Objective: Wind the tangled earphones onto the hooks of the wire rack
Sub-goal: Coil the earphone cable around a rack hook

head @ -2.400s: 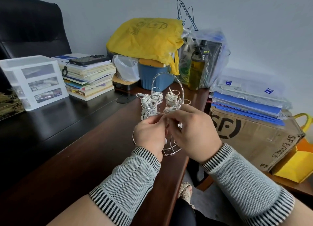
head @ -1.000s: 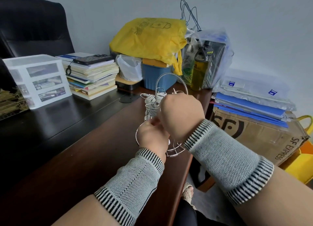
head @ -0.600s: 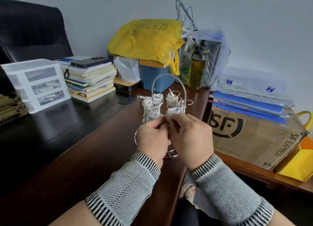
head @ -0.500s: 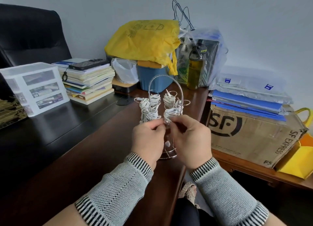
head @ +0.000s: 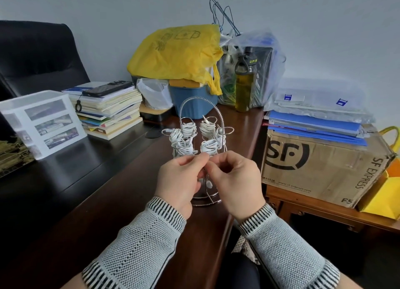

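A: Where the rack stands on the desk, what's wound on it?

B: White earphones, bundled on several hooks under the arched handle.

A: And the hands?

B: Both are raised just in front of the rack. The left hand and right hand meet fingertip to fingertip, each pinching a thin white cord between them. An earbud hangs below.

Wire rack on desk; books left, box right.
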`<action>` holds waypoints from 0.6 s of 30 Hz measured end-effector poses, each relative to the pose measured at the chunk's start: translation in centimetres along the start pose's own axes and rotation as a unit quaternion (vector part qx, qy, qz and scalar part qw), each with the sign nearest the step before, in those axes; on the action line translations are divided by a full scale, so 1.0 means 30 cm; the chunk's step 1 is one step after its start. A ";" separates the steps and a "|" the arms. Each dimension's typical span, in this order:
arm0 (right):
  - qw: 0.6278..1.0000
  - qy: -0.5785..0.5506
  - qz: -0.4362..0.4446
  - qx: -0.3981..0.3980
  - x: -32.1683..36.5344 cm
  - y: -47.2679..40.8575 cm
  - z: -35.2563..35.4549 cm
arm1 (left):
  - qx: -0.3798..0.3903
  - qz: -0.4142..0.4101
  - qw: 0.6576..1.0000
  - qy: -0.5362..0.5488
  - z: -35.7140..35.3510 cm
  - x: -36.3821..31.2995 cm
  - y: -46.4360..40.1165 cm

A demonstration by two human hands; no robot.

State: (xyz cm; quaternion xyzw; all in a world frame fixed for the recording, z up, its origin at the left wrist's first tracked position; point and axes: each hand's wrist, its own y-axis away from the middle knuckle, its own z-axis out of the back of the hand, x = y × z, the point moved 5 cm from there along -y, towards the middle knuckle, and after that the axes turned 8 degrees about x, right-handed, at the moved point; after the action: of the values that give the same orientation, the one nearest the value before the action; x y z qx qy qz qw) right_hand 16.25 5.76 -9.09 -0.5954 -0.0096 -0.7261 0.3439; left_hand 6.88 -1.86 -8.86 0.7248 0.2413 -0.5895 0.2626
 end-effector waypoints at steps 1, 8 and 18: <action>1.000 0.003 0.006 0.008 0.000 0.002 -0.002 | -0.002 0.002 1.000 0.009 0.000 0.000 -0.002; 0.981 0.108 0.157 -0.032 0.094 -0.017 0.086 | -0.044 -0.046 0.998 -0.017 0.029 -0.030 0.000; 0.836 0.393 0.237 0.300 0.320 -0.200 -0.011 | -0.002 0.027 0.985 0.168 0.012 -0.029 0.010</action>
State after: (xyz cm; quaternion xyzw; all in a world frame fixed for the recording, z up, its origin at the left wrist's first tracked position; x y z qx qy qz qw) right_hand 12.38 5.52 1.53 -0.1114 0.0498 -0.7569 0.6420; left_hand 6.63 -2.35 -8.03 0.8190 0.2637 -0.4519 0.2355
